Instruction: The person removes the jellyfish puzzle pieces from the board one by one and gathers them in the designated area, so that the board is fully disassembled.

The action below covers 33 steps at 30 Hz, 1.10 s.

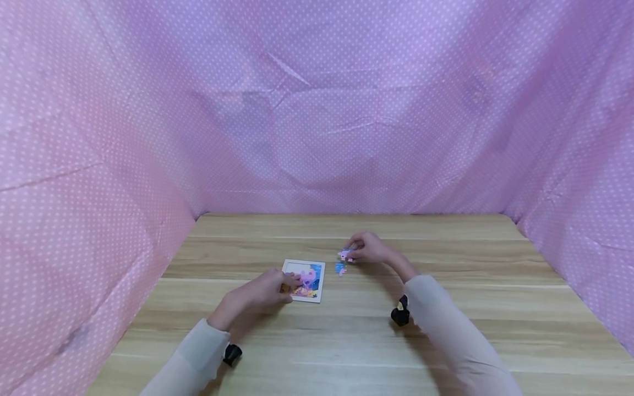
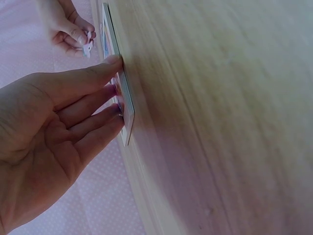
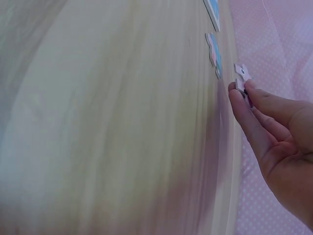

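A square jigsaw puzzle board (image 1: pixel 319 283) with a pale frame and a pink, blue and yellow picture lies flat on the table. My left hand (image 1: pixel 264 287) rests on its left side; in the left wrist view the thumb (image 2: pixel 113 59) touches the board's edge and the other fingers reach onto its face. To the right of the board, my right hand (image 1: pixel 369 247) pinches a pink puzzle piece (image 3: pixel 242 73) between thumb and fingertips, just above the table. A loose blue and pink puzzle piece (image 1: pixel 339 268) lies between the board and that hand.
The wooden table (image 1: pixel 317 352) stretches beneath both arms. Pink dotted cloth (image 1: pixel 317 137) hangs behind it and along both sides. Black devices sit at the left wrist (image 1: pixel 231 355) and right wrist (image 1: pixel 400 312).
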Tool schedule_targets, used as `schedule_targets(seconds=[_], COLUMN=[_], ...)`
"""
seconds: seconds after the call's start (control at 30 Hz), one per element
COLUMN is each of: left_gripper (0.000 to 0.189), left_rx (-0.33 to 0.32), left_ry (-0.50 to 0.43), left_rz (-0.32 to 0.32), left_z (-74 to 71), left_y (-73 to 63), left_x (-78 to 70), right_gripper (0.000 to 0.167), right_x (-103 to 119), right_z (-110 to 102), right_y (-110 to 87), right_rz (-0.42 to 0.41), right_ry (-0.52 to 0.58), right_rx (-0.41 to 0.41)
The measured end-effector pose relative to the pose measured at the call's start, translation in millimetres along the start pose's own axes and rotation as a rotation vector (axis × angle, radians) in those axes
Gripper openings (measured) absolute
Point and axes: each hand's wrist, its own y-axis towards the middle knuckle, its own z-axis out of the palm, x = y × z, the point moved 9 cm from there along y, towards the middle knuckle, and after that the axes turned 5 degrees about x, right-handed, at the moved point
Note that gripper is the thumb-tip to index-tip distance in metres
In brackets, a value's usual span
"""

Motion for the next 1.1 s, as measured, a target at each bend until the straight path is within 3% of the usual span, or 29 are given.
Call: schedule_targets(seconds=[0.3,0.7,0.93,1.1], left_gripper=[0.036,0.038,0.038,0.038], left_rx=[-0.006,0.001,-0.002,-0.003], left_ry=[0.007,0.016,0.041,0.031], left_rz=[-0.008,-0.012,0.021,0.013], left_z=[-1.0,0.7,1.4,1.1], left_y=[-0.9,-0.4,2.2,2.7], left_x=[-2.6,-1.5,-1.9,-1.3], right_gripper=[0.021,0.016,0.012,0.011], right_x=[-7,-12,-13,-12], right_z=[-13,-7,-10,-9], right_y=[-14.8,-27.7,-28.7,-28.9], right_rz=[0.005,0.056,0.059,0.067], right_ry=[-0.091,-0.053,-0.168,-0.194], right_rx=[-0.07,0.031,-0.019,-0.036])
